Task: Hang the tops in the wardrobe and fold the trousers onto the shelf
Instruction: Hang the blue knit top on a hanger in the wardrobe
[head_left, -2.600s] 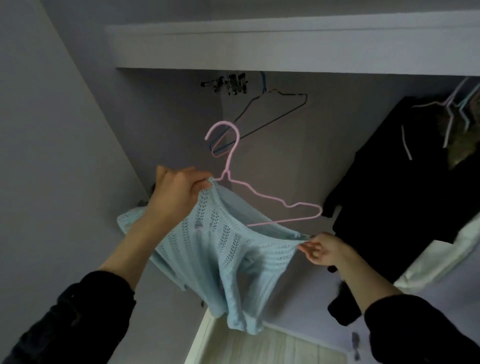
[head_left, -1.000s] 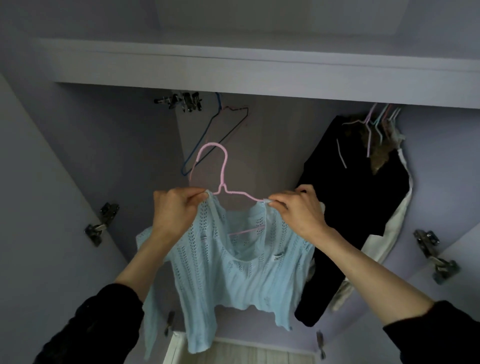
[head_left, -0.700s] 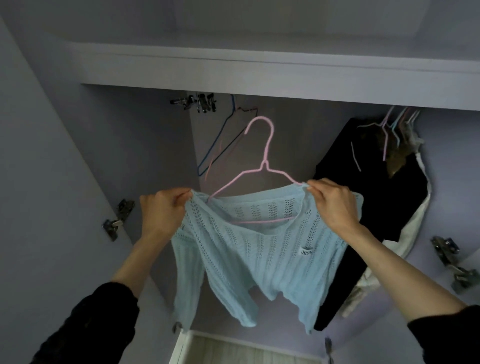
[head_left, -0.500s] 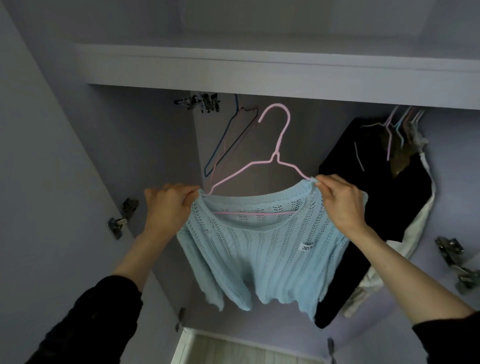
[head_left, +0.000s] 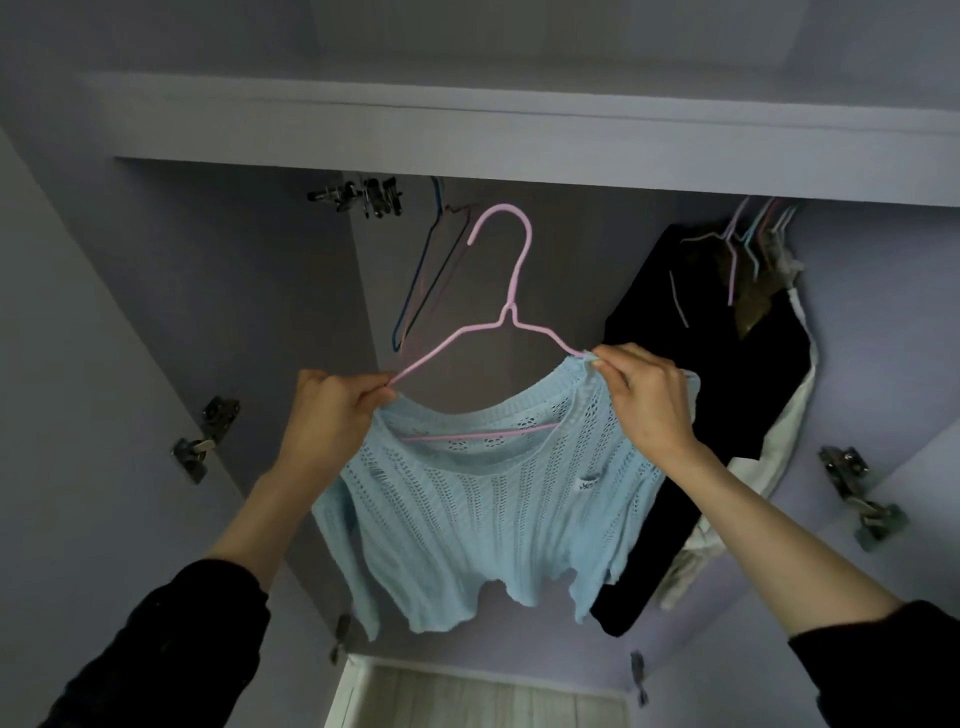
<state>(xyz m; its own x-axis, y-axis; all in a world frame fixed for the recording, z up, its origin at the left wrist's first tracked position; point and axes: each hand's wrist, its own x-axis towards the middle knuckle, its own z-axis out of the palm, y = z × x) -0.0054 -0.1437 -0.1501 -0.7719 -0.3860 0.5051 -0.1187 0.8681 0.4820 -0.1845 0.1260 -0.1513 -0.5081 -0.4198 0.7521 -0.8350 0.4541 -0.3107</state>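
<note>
A light blue knitted top (head_left: 483, 519) hangs on a pink wire hanger (head_left: 511, 291) that I hold up inside the open wardrobe. My left hand (head_left: 332, 415) pinches the top's left shoulder together with the hanger's left arm. My right hand (head_left: 649, 400) pinches the right shoulder at the hanger's other arm. The hook stands upright just below the wardrobe's upper shelf (head_left: 519, 135), touching nothing. The rail is hidden behind the shelf edge.
Empty wire hangers (head_left: 431, 270) hang at the back, left of the hook. A black garment (head_left: 701, 389) with a white one (head_left: 779, 441) behind it hangs at the right on several hangers. Door hinges (head_left: 205, 441) sit on both open doors. A pale floor strip (head_left: 467, 696) shows below.
I spread the top's shoulders out along the hanger, my right hand moving from the hem up to the right shoulder. Top and hanger have risen and turned square toward the wardrobe.
</note>
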